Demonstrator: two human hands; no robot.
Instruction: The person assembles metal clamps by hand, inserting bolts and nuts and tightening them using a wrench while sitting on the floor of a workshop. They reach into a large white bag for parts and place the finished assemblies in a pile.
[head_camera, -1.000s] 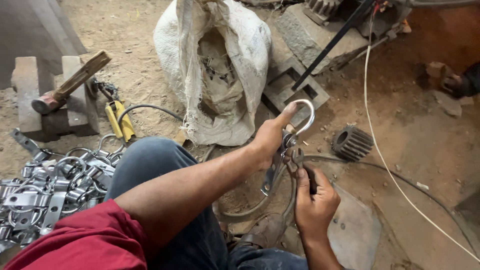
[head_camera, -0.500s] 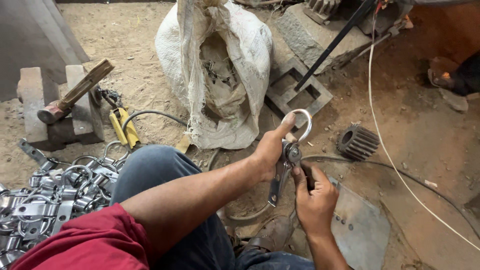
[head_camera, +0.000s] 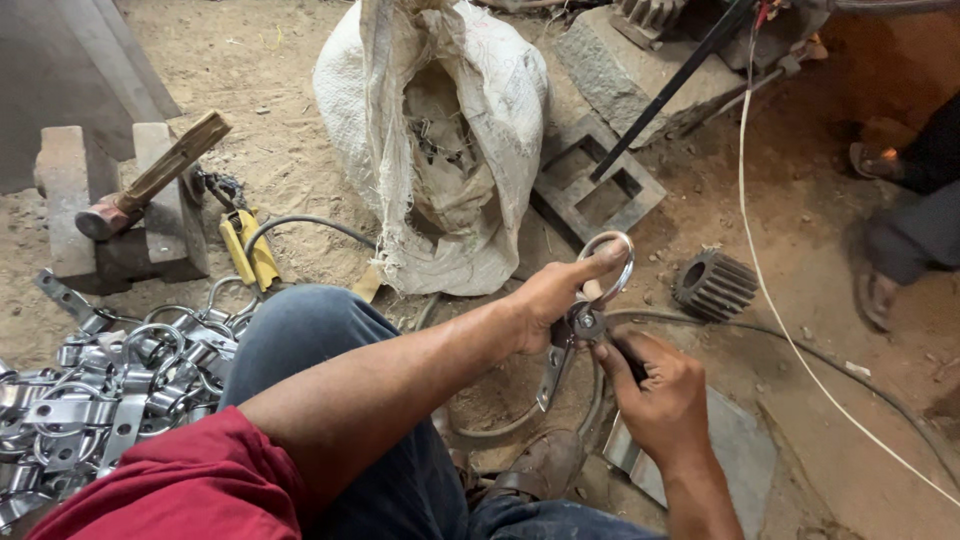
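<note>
Your left hand (head_camera: 550, 300) is closed on a metal ring clamp (head_camera: 600, 275), forefinger stretched along the top of its round loop and thumb pinching below, so the loop sticks out just past your fingertips. The clamp's flat strap hangs down from the grip, dangling between your two hands above the sandy floor (head_camera: 290, 150). Your right hand (head_camera: 660, 395) sits just beneath and to the right, fingers curled tight around a dark-handled tool (head_camera: 625, 352) whose tip meets the clamp at its bolted neck; whether it's a driver or a spanner, you can't tell from here. Both hands are near touching, right over your knee. To your left lies a heap of finished clamps (head_camera: 100, 390), shiny and tangled, well apart from the one you hold. Ahead stands a white sack (head_camera: 450, 120), open at the mouth. A hammer (head_camera: 150, 185) rests across a stone block (head_camera: 120, 225), and a dark gear wheel (head_camera: 712, 285) sits just beyond your left hand.
</note>
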